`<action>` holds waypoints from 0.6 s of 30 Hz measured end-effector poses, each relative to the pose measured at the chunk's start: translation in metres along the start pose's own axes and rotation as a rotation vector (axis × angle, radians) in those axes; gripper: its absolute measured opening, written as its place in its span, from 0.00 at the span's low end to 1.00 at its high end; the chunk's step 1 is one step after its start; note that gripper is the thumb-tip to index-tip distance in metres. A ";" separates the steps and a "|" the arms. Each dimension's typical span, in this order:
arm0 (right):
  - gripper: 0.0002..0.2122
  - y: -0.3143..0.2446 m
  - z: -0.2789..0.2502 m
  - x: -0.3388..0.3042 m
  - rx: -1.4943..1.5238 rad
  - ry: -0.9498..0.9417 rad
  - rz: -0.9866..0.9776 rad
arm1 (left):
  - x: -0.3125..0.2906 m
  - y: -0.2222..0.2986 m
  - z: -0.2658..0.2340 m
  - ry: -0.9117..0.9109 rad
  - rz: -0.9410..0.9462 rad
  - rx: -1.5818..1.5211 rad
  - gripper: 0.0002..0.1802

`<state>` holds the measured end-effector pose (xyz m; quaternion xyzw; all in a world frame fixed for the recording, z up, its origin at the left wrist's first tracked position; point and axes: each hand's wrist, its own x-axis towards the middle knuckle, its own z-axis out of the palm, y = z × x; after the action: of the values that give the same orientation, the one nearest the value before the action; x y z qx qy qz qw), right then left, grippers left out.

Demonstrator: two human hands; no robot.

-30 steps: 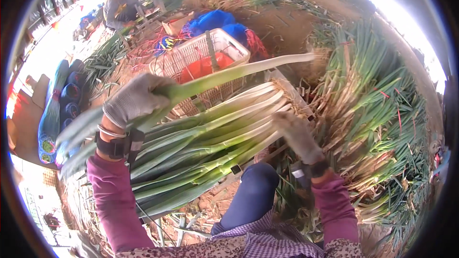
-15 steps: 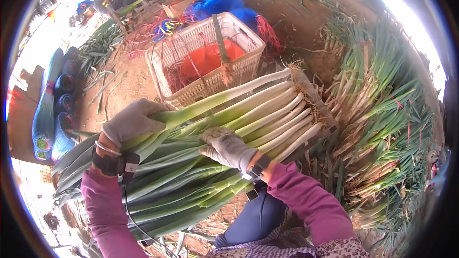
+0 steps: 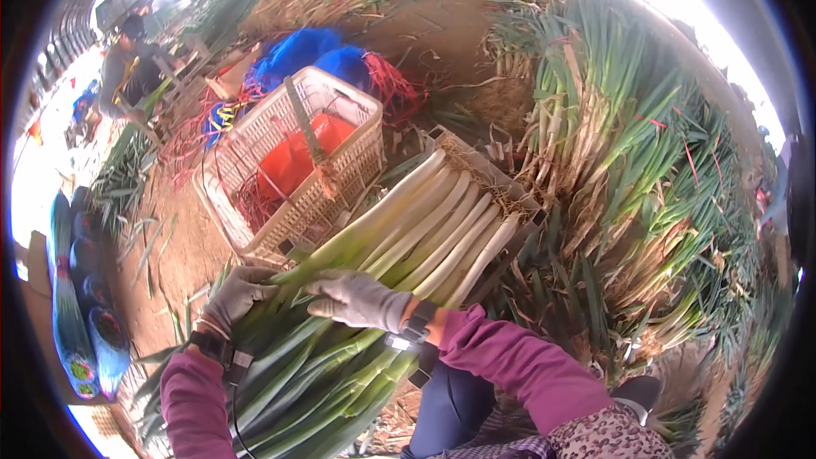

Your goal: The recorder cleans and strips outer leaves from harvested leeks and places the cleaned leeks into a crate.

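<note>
Brown earth floor (image 3: 459, 59), littered with leaf scraps and lit by glare from the sides, with a co-worker (image 3: 132, 76) low down at the upper left. On top, side by side in a slanting row, leeks (image 3: 422, 229) with white shanks and roots toward the upper right, close up to a grey end board (image 3: 510, 177), probably to bring the root ends level. Toward the lower left, long green leaves (image 3: 314, 365), fanned out beside a dark-trousered leg (image 3: 450, 404). Holds the left hand (image 3: 238, 293) at the outer edge of the row, with gloved fingers curled over the leaves, seemingly to stop loose tops from straying; impossible to tell whether clamped on any. Lays the right hand (image 3: 357, 297) across the leaves just beside the left, with fingers stretched and thumb a little apart, perhaps to press the row flat. Beyond the row, a pale lattice basket (image 3: 353, 174) with an orange-red item (image 3: 280, 161) inside, likely for nearby supplies; behind it, blue netting (image 3: 297, 55) and red strings (image 3: 395, 85). Along the right, a thick leek pile (image 3: 629, 136), with roots mostly turned toward the row, perhaps for easy reach. At far left, blue-wrapped bundles (image 3: 72, 323)
</note>
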<state>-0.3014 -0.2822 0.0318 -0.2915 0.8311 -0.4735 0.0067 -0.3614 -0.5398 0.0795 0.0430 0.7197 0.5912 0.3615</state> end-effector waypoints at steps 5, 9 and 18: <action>0.18 0.029 -0.059 -0.002 -0.142 0.367 0.164 | 0.011 0.005 0.008 0.042 0.078 0.107 0.20; 0.24 0.101 -0.071 -0.005 -0.574 0.265 0.222 | 0.024 -0.037 -0.016 0.077 0.002 -0.035 0.18; 0.24 0.119 -0.070 -0.005 -0.564 0.213 0.148 | -0.101 -0.040 -0.069 0.157 -0.406 1.206 0.26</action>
<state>-0.3743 -0.1793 -0.0251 -0.1695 0.9446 -0.2505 -0.1272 -0.3119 -0.6575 0.0944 0.0583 0.9440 0.0036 0.3247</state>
